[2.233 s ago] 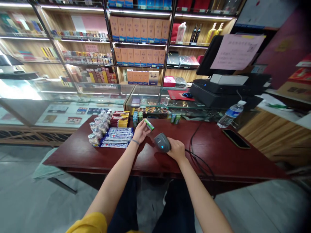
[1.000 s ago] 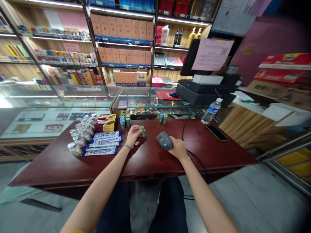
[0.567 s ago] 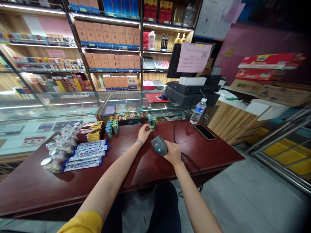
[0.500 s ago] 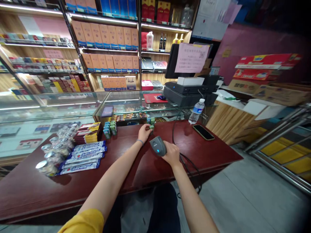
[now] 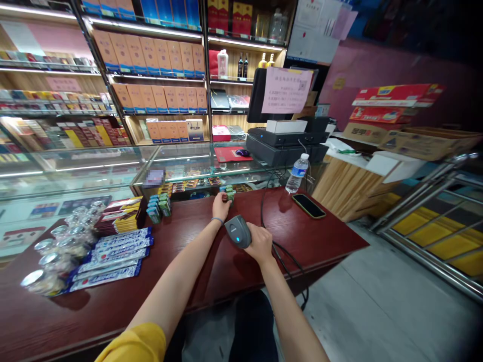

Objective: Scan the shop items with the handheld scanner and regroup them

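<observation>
My right hand is wrapped around the handle of a dark grey barcode scanner, which has a lit blue spot. Toward the counter's far edge, my left hand pinches a small green box; the fingers partly cover it. More small green and blue boxes stand right by those fingertips. Farther left is a group of similar small boxes, standing in rows. The scanner's head is a short way in front of my left hand, not touching it.
On the dark red counter, blue-white packets, lidded jars and yellow-brown packs lie at left. A black cable runs beside my right hand. A water bottle and phone are at right.
The view has shifted slightly, so most things appear farther left. My left hand stays at the small green boxes. My right hand still holds the barcode scanner in much the same place.
</observation>
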The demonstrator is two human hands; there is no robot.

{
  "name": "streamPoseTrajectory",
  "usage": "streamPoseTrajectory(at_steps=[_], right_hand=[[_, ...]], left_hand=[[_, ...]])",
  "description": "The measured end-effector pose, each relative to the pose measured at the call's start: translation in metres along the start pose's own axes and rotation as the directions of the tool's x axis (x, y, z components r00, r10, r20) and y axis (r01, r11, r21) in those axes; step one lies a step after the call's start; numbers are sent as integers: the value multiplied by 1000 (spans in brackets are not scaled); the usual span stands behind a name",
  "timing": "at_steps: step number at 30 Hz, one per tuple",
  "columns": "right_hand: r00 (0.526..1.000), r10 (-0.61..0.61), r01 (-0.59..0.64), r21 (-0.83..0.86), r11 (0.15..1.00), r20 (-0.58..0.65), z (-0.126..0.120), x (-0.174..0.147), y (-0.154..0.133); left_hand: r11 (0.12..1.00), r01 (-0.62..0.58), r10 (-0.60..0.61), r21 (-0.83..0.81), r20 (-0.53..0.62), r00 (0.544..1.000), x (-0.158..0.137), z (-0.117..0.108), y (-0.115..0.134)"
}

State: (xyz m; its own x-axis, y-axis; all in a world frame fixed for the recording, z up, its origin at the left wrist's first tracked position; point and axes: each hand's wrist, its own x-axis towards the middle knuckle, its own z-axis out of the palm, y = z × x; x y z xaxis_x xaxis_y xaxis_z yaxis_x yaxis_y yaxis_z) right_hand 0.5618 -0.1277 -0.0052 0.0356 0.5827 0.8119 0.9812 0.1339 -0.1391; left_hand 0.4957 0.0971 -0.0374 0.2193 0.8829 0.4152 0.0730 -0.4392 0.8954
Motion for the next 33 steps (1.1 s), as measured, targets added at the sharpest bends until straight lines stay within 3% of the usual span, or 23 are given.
streamPoseTrajectory(at_steps=[11,24,33], right_hand=[[999,25,-25,7,1000,26,0,-1,0],[999,25,-26,11,1000,27,-1,0,-1],[999,29,-29,6,1000,31,2,-2,0]], left_hand=[[998,0,1,62,-12,1000,1,0,-2],[986,138,-139,95,0,990,4,4,0],[990,141,-141,29,-19,990,0,0,4]])
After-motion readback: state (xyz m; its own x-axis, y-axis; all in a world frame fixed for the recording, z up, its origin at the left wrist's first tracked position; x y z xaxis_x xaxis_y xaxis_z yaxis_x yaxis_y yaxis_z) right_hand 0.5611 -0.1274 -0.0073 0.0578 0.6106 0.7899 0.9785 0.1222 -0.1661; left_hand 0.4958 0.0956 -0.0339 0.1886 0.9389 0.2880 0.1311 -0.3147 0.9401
